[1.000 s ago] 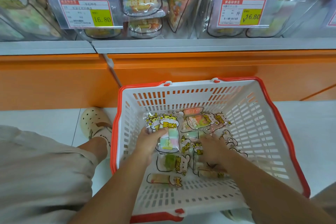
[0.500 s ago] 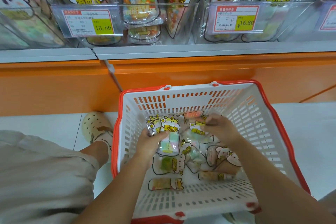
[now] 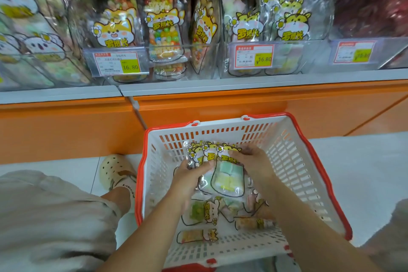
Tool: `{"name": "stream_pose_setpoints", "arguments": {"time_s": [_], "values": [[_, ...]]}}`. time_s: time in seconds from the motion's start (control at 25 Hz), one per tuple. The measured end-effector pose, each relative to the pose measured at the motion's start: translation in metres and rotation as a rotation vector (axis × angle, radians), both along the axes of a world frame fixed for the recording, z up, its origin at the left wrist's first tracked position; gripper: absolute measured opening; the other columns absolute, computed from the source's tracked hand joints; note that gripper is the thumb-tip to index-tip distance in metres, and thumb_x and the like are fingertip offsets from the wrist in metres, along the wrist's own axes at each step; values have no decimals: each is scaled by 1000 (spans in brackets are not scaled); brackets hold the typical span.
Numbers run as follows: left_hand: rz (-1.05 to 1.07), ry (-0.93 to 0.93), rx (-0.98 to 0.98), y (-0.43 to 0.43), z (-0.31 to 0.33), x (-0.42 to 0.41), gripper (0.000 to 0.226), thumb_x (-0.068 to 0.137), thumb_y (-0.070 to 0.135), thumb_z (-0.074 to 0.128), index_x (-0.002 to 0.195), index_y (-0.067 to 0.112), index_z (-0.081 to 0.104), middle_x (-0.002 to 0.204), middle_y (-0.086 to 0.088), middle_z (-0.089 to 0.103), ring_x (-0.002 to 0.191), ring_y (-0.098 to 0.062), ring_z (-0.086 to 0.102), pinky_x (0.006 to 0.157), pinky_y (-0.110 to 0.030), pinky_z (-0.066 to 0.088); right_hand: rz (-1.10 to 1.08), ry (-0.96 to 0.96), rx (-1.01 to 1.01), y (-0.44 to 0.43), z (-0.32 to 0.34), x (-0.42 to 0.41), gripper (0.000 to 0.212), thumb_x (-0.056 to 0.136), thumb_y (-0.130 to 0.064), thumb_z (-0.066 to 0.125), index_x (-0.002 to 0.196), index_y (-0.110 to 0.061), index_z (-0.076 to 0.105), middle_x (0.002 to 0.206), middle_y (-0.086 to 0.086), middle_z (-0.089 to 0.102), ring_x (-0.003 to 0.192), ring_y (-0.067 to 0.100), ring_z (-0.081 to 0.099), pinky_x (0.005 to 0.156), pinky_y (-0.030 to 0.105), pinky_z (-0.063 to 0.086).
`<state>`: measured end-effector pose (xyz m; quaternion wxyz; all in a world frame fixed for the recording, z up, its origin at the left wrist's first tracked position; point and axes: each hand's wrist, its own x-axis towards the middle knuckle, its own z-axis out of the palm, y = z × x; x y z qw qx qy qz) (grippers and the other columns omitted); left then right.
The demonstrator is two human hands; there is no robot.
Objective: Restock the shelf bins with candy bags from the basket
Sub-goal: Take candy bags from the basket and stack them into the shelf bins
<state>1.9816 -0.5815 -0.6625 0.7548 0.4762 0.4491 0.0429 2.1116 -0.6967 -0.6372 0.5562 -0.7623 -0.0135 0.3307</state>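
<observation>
While both hands meet over the white, red-rimmed basket [image 3: 289, 161], they grasp a small bundle of candy bags [image 3: 225, 178] between them. The left hand [image 3: 187, 178] has its fingers curled round the bundle's left edge, and the right hand [image 3: 254, 164] grips the printed headers at the upper right. At least three yellow cartoon headers fan out at the top of the bundle, and the clear front bag shows pastel green, yellow and white squares. The bundle is held inside the basket, toward its far wall and above the loose bags on the slotted bottom. These include a bag of green sweets [image 3: 197, 211], a narrow bag [image 3: 192, 236] nearest the person, and another narrow one [image 3: 254, 223] partly under the right forearm. The basket stands on the pale floor [image 3: 364, 161], just in front of the shelf's orange base [image 3: 66, 130]. Above a grey ledge runs a row of clear shelf bins holding upright bags with the same cartoon print. One bin [image 3: 164, 35] holds bags of coloured jelly beans. The bin to its right [image 3: 273, 28] holds bags of pastel squares like those in the hands. Each of these two bins carries a price tag [image 3: 119, 64] reading 16.80. A third tag [image 3: 353, 51] farther right is too blurred to read. A cream perforated shoe [image 3: 114, 169] rests on the floor beside the basket's left rim.
</observation>
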Motion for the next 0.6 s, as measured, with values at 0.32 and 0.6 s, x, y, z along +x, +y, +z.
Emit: {"name": "stream_pose_setpoints", "arguments": {"time_s": [0.32, 0.6], "values": [[-29, -92, 41, -18, 56, 3, 121, 44, 52, 90, 147, 22, 33, 144, -1, 48, 126, -25, 49, 94, -47, 47, -73, 90, 232, -15, 29, -16, 53, 71, -37, 84, 114, -19, 58, 120, 6, 60, 110, 23, 60, 96, 40, 50], [-54, -218, 111, -18, 103, 19, 120, 52, 57, 84, 152, 30, 23, 154, 1, 36, 139, -27, 37, 109, -51, 34, 96, 206, 410, -36, 67, -13, 48, 73, -19, 79, 114, -4, 57, 111, 9, 72, 103, 25, 68, 96, 42, 51]]}}
